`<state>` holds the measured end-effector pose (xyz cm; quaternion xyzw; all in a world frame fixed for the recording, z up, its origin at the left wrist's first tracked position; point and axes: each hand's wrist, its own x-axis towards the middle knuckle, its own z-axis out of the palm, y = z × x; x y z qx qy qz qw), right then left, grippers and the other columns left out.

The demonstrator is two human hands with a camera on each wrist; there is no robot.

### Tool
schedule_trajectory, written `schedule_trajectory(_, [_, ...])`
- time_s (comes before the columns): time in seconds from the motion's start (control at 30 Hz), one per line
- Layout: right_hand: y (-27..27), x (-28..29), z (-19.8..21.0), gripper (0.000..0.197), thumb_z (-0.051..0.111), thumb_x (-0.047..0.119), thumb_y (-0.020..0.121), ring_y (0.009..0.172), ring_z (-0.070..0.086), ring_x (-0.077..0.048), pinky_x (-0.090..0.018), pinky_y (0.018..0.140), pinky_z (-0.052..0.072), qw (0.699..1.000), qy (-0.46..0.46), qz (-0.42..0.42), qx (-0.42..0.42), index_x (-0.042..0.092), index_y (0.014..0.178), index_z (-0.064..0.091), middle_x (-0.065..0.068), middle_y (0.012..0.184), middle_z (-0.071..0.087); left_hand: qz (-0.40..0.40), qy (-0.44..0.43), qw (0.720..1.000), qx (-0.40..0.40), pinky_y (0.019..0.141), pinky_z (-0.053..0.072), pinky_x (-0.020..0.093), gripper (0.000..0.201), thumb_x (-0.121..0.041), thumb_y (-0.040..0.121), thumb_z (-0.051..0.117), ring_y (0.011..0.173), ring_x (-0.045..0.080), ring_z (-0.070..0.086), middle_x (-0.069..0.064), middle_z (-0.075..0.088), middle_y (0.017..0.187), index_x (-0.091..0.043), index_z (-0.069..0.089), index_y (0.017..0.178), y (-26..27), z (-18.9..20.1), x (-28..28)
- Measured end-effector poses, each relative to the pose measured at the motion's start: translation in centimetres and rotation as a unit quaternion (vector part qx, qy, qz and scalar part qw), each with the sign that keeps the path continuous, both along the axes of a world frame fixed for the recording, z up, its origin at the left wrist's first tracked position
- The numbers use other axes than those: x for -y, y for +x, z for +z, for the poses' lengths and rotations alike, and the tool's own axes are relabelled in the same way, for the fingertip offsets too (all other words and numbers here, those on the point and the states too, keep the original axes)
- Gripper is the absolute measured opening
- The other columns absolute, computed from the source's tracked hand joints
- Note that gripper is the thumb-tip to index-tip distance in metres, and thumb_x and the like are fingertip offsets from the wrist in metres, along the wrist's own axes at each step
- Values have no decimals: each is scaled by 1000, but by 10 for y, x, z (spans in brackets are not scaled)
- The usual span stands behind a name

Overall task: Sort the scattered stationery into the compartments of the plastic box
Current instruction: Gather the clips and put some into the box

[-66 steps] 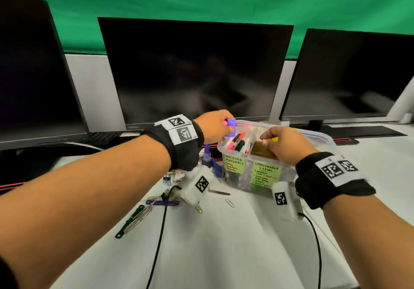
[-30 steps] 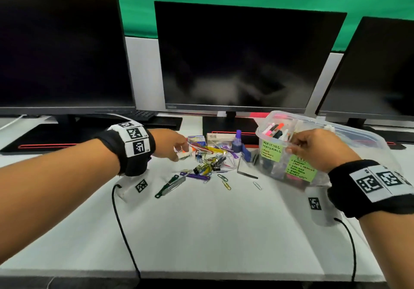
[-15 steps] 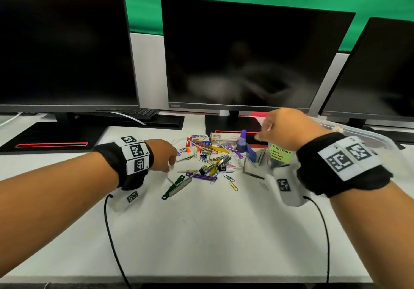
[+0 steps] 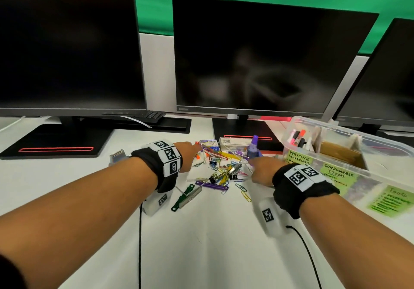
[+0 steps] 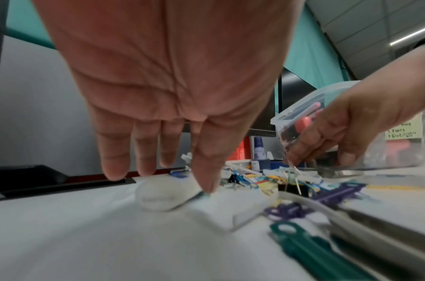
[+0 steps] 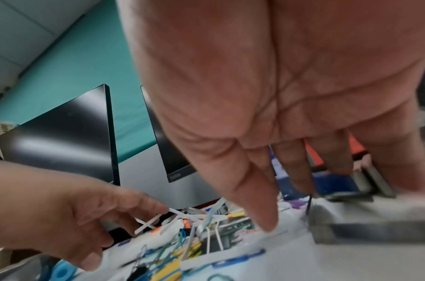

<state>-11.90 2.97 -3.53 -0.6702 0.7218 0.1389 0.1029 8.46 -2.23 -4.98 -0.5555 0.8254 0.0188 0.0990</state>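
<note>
1. Head view: both hands reaching into the stationery pile (image 4: pixel 224 167); plastic box (image 4: pixel 349 154) waiting at three o'clock, labelled for sorting.
2. Left wrist view: left hand (image 5: pixel 168 91) spread, fingers straight, index tip touching a white eraser (image 5: pixel 163 197); nothing gripped.
3. Right wrist view: right hand (image 6: pixel 278 106) extended, fingers apart, empty above the clips (image 6: pixel 180 245).

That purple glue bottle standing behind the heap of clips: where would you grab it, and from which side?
Probably round its body, just below the tapered cap, coming from above. The purple glue bottle stands upright behind the pile of clips, so its top is free while boxes and the plastic box crowd its sides.
</note>
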Motion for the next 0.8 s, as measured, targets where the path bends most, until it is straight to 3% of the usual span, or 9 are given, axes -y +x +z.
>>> schedule_trajectory(0.13, [6,-3,-4,44,42,20,96,130,45,-26,-31,105,38,998,26,52,1,8,138,45,-11,143,46,-9,20,1000,21,99,44,31,72,-13,91,54,129,26,48,9,45,144,-21,17,152,-5,-11,2])
schedule_trajectory(0.27, [18,-7,-7,44,46,18,94,130,43,-24,-30,107,35,993,23,111,44,14,138,48,-6,143,46,-22,10,1000,2,97,43,29,61,-8,92,51,126,25,49,6,48,141,-23,29,147,-2,-10,2])
schedule_trajectory(0.43, [25,4,3,36,46,9,93,123,52,-23,-29,102,41,988,-49,67,130,14,126,60,-5,134,56,-36,13,999,1,97,43,30,57,-7,91,51,123,25,51,6,50,136,-27,36,142,8,-10,-3])
schedule_trajectory(0.53, [24,23,10,40,43,9,96,129,46,-27,-36,109,37,995,-53,39,79,8,135,50,-10,140,49,-58,9,998,29,106,41,34,50,-15,91,54,130,24,44,2,39,146,-28,44,138,12,-11,-3])
schedule_trajectory(0.63, [24,39,9,46,43,13,97,132,43,-27,-35,110,36,998,-28,30,39,6,142,39,-13,145,43,-80,-2,992,97,112,33,34,46,-24,94,52,139,22,33,-2,23,156,-24,44,140,12,-12,-6])
schedule_trajectory(0.73, [27,49,0,51,45,15,95,136,39,-27,-40,114,32,999,5,43,-3,10,145,35,-10,148,40,-90,-11,987,129,112,31,32,45,-22,97,45,140,19,33,0,26,155,-17,42,141,12,-13,-8])
schedule_trajectory(0.8, [29,52,-4,51,46,13,93,135,39,-28,-43,114,30,998,18,59,-17,11,143,38,-9,147,42,-80,-17,986,146,106,38,33,40,-21,97,43,133,21,43,2,38,149,-15,48,136,15,-11,-7])
